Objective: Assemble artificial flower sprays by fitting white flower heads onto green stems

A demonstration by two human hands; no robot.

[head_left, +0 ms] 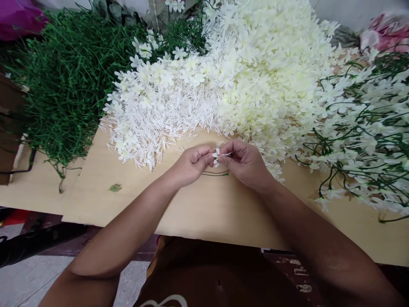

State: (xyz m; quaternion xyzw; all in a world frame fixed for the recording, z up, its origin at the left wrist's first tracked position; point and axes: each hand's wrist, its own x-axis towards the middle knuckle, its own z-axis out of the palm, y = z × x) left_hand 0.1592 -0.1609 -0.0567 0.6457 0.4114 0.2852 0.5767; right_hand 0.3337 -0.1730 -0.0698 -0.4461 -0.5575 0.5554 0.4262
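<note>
Reaching forward with both bare forearms, converging at the middle; left hand [191, 164] and right hand [244, 162] curling, fingertips pinching together, knuckles facing up, wrists slightly bent inward.

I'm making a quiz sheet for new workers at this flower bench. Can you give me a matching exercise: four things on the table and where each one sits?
Things:
1. green stem pile
2. white flowers with stalks
3. finished sprays
4. small white flower

Places:
A. pinched between left hand and right hand
B. far left of the table
C. right side, flowers on green stems
D. just left of the cream flower heap

Pairs: 1-B, 2-D, 3-C, 4-A
</note>
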